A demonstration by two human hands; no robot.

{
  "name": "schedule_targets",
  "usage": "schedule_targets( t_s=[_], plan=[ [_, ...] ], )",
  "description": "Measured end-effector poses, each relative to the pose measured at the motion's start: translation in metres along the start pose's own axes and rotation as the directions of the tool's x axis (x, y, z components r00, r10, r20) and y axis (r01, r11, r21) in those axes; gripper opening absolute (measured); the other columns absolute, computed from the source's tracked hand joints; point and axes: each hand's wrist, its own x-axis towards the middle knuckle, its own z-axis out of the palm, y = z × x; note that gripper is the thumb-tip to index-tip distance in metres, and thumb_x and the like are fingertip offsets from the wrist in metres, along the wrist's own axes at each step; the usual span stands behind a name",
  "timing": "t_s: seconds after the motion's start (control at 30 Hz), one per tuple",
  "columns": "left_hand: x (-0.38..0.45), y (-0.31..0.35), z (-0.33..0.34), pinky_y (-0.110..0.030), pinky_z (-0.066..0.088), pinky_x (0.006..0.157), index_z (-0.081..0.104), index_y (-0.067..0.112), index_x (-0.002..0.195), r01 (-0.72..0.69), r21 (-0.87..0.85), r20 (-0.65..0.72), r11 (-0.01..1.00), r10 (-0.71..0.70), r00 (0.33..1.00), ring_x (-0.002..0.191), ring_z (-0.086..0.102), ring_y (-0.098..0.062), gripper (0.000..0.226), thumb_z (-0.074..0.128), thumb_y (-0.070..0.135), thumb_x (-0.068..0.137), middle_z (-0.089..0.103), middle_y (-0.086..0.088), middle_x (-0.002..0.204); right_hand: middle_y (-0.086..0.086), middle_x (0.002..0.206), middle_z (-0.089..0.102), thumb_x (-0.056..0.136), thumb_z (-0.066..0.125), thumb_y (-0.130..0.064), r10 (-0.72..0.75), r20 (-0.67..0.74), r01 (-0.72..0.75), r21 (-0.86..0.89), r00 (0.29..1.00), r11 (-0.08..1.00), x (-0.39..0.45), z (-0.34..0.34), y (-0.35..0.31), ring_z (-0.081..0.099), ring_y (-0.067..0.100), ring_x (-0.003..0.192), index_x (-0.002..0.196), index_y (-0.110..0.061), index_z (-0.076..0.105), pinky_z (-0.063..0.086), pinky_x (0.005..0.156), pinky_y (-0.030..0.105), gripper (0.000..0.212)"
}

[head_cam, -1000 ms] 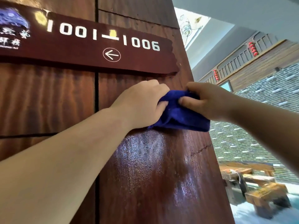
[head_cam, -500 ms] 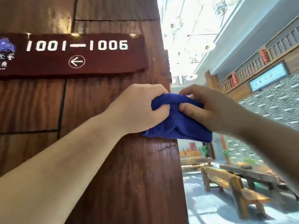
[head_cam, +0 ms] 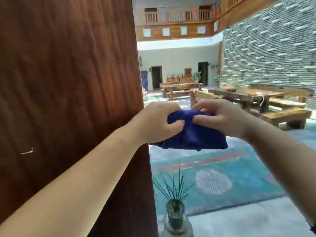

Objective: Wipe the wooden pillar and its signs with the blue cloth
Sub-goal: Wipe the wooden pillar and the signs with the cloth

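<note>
Both hands, left hand (head_cam: 159,124) and right hand (head_cam: 220,117), grip the bunched dark-blue cloth (head_cam: 193,134) beside the reddish-brown wooden pillar (head_cam: 68,82) (probably refolding); next, press it back onto wood.

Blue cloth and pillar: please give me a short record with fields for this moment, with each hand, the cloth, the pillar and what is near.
cloth: blue cloth, bunched, held in the air to the right of the pillar edge
left hand: left hand grips the cloth's left part
right hand: right hand pinches the cloth's top right
pillar: wooden pillar, no sign in view
contact: cloth appears clear of the pillar
nearby: potted plant below the cloth
</note>
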Motion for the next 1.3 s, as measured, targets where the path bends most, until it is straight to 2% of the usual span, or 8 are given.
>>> schedule_targets(
  t_s=[0.07,0.17,0.37,0.5,0.73,0.97,1.13,1.3],
  plan=[
    [-0.006,-0.004,0.027,-0.030,0.036,0.054,0.058,0.020,0.079,0.009,0.009,0.055,1.000,-0.009,0.998,0.059,0.050,-0.012,0.016,0.052,0.035,0.080,0.057,0.006,0.064,-0.008,0.077,0.071,0.086,0.065,-0.030,0.074,0.044,-0.071,-0.080,0.996,0.994,-0.012,0.010,0.019,0.061,0.000,0.062,0.092,-0.031,0.068,0.042,0.053,0.011,0.007],
    [-0.003,-0.004,0.050,-0.032,0.042,0.059,0.061,0.020,0.086,0.012,0.045,0.121,0.999,-0.017,0.992,0.065,0.053,-0.017,0.022,0.050,0.039,0.081,0.061,0.002,0.072,-0.014,0.080,0.070,0.086,0.063,-0.035,0.161,0.091,-0.149,-0.123,0.983,0.981,-0.020,0.011,0.034,0.061,-0.006,0.065,0.095,-0.036,0.065,0.041,0.052,0.007,0.010],
    [0.026,0.005,0.069,-0.021,0.035,0.055,0.060,0.023,0.087,0.028,0.035,0.133,0.999,-0.033,0.991,0.067,0.051,-0.014,0.016,0.053,0.036,0.082,0.060,0.006,0.075,-0.007,0.089,0.072,0.087,0.061,-0.038,0.220,0.085,-0.217,-0.049,0.972,0.975,-0.024,-0.008,0.055,0.067,0.005,0.072,0.097,-0.035,0.061,0.052,0.056,0.018,0.011],
    [0.044,0.003,0.090,-0.025,0.040,0.058,0.061,0.024,0.089,0.098,-0.037,0.184,0.994,-0.090,0.979,0.071,0.055,-0.014,0.017,0.053,0.037,0.082,0.062,0.006,0.079,-0.004,0.086,0.072,0.085,0.063,-0.039,0.252,0.036,-0.252,-0.023,0.967,0.968,-0.023,-0.019,0.078,0.068,0.011,0.070,0.092,-0.033,0.060,0.054,0.056,0.023,0.010],
    [0.065,-0.021,0.132,-0.024,0.037,0.064,0.059,0.026,0.087,0.244,-0.140,0.059,0.960,-0.238,0.970,0.076,0.051,-0.013,0.013,0.055,0.037,0.080,0.058,0.004,0.080,-0.008,0.089,0.071,0.080,0.064,-0.048,0.313,-0.009,-0.313,-0.071,0.950,0.947,0.015,-0.029,0.113,0.065,0.010,0.077,0.088,-0.036,0.066,0.051,0.063,0.025,0.015],
    [0.090,-0.044,0.124,-0.027,0.040,0.066,0.058,0.025,0.086,0.253,-0.175,-0.089,0.951,-0.271,0.958,0.077,0.050,-0.014,0.011,0.056,0.033,0.080,0.055,0.004,0.083,-0.008,0.092,0.068,0.087,0.058,-0.045,0.228,0.003,-0.227,-0.058,0.974,0.972,0.064,-0.030,0.117,0.065,0.010,0.080,0.097,-0.037,0.062,0.051,0.056,0.021,0.013],
    [0.115,-0.053,0.091,-0.027,0.038,0.063,0.055,0.026,0.086,0.292,-0.005,-0.136,0.956,-0.290,0.947,0.076,0.049,-0.014,0.010,0.054,0.035,0.081,0.052,0.004,0.082,-0.006,0.092,0.069,0.087,0.059,-0.043,0.101,-0.003,-0.101,0.005,0.995,0.995,0.110,-0.035,0.118,0.065,0.013,0.079,0.096,-0.037,0.061,0.055,0.059,0.026,0.011],
    [0.139,-0.045,0.046,-0.032,0.047,0.067,0.056,0.025,0.088,0.353,0.211,-0.190,0.912,-0.316,0.930,0.077,0.051,-0.016,0.012,0.052,0.035,0.082,0.053,0.004,0.084,-0.009,0.089,0.072,0.087,0.061,-0.043,-0.089,0.011,0.088,0.098,0.996,0.991,0.156,-0.057,0.108,0.066,0.008,0.072,0.091,-0.037,0.063,0.049,0.051,0.016,0.007]
  ],
)
